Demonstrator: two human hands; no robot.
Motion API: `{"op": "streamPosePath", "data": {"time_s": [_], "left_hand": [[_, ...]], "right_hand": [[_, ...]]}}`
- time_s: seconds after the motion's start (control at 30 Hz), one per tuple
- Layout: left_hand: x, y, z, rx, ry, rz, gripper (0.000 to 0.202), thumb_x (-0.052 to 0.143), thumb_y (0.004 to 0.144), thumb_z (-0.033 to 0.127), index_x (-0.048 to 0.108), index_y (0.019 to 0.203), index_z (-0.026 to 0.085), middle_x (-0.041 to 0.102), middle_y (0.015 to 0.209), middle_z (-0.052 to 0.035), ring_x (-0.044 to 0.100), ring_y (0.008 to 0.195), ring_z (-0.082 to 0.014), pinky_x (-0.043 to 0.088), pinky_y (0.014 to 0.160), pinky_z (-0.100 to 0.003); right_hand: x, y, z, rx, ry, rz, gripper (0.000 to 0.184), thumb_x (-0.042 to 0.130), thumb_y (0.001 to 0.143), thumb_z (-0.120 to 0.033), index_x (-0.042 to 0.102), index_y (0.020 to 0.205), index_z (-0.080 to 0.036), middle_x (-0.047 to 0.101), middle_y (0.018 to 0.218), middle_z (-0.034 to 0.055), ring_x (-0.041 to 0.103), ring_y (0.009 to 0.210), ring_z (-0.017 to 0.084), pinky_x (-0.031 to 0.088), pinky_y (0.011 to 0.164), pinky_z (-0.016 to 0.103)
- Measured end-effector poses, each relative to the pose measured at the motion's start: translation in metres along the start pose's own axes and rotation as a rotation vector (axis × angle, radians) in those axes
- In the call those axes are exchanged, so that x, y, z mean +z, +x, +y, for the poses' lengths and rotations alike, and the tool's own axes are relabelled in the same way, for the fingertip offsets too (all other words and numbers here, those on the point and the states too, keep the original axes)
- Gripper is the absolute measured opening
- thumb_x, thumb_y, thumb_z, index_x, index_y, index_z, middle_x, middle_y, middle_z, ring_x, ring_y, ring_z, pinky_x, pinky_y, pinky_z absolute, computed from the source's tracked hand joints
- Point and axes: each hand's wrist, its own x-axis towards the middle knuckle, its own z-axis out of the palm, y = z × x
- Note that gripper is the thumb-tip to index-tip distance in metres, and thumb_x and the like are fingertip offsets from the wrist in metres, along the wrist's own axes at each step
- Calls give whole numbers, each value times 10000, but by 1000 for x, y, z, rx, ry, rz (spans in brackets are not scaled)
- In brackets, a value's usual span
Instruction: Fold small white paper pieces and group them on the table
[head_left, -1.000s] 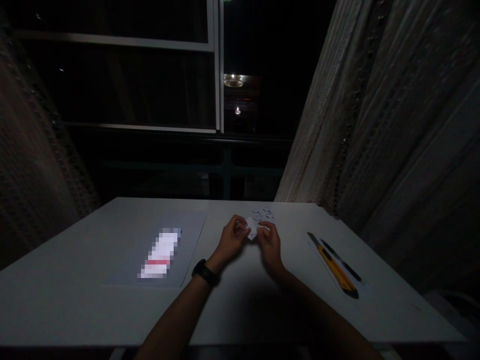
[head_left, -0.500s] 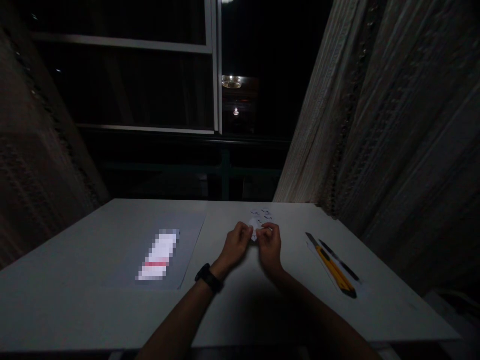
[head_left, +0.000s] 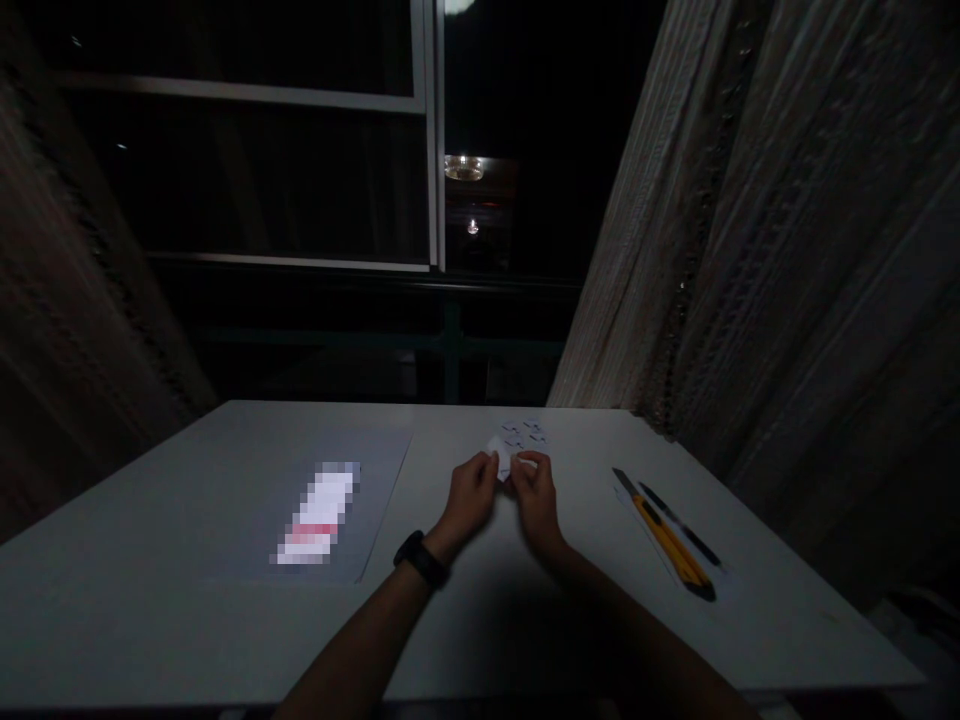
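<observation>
Both of my hands meet over the middle of a white table point(head_left: 150, 600) in dim light. My left hand point(head_left: 471, 495), with a black watch on its wrist, and my right hand point(head_left: 534, 493) pinch one small white piece of paper point(head_left: 501, 452) between their fingertips, close together. Just beyond the hands, several small white paper pieces with dark marks point(head_left: 525, 433) lie on the table.
A yellow utility knife point(head_left: 666, 538) and a black pen point(head_left: 681, 527) lie side by side to the right of my hands. A grey mat point(head_left: 375, 470) with a blurred white and red patch lies to the left. Curtains hang on both sides of a dark window.
My hands have drawn closer together on the small paper piece and turned it a little. The view has shifted slightly.
</observation>
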Motion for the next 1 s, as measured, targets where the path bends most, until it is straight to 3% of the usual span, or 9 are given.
{"op": "streamPosePath", "data": {"time_s": [0.17, 0.4, 0.57, 0.73, 0.87, 1.0], "left_hand": [[2, 0, -1, -9, -35, -48, 359, 392, 825, 421, 485, 604, 155, 451, 542, 32, 389, 522, -96, 275, 502, -217], [5, -5, -4, 42, 39, -80, 322, 372, 846, 384, 491, 633, 172, 481, 575, 19, 423, 542, -111, 294, 545, -232], [2, -8, -2, 63, -39, -105, 322, 318, 867, 379, 537, 740, 180, 555, 703, -21, 481, 637, -139, 345, 625, -249], [0, -4, -1, -36, -213, -37, 341, 350, 849, 427, 505, 680, 175, 503, 658, -2, 439, 611, -125, 360, 605, -237], [-1, 3, -5, -96, -365, -18, 336, 477, 776, 470, 531, 666, 156, 484, 638, 10, 432, 610, -108, 363, 584, -216], [-3, 6, -12, -182, -370, -7, 390, 589, 679, 489, 550, 532, 130, 442, 513, 21, 406, 528, -96, 335, 518, -218]], "right_hand": [[0, 3, 3, -3, -89, -74, 343, 454, 773, -508, 463, 623, -200, 461, 541, -36, 429, 513, 118, 350, 483, 225], [0, 3, 0, -14, -151, -85, 372, 442, 783, -497, 438, 581, -184, 401, 539, -46, 370, 520, 101, 323, 488, 221], [3, 0, -3, -18, -184, -51, 369, 465, 763, -492, 414, 559, -189, 386, 520, -52, 359, 519, 101, 315, 482, 222], [3, -1, -6, -24, -231, -38, 348, 463, 770, -452, 414, 542, -194, 381, 495, -56, 355, 493, 101, 314, 480, 229], [3, -2, -5, -51, -266, -124, 300, 506, 744, -414, 453, 548, -193, 389, 481, -59, 351, 475, 100, 292, 460, 227], [1, 1, 3, -42, -287, -181, 280, 580, 681, -400, 486, 538, -179, 394, 477, -63, 355, 478, 92, 286, 465, 218]]}}
